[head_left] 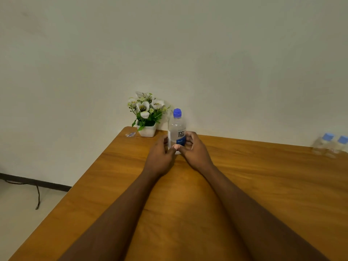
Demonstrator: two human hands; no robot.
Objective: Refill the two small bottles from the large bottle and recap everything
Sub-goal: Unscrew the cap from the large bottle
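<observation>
The large clear bottle (176, 127) with a blue cap and a blue-and-white label stands upright on the wooden table (244, 185) near its far edge. My left hand (160, 157) grips its lower left side and my right hand (194, 151) grips its lower right side, fingers curled round the base. The cap is on. Two small clear bottles (323, 145) (339, 147) with blue caps stand side by side at the far right edge of the view, blurred.
A white pot of white artificial flowers (146, 117) stands at the table's far left corner, just left of the large bottle. A small white-and-blue packet (130, 134) lies beside it. A wall runs behind the table. A dark cable (37, 194) lies on the floor at left.
</observation>
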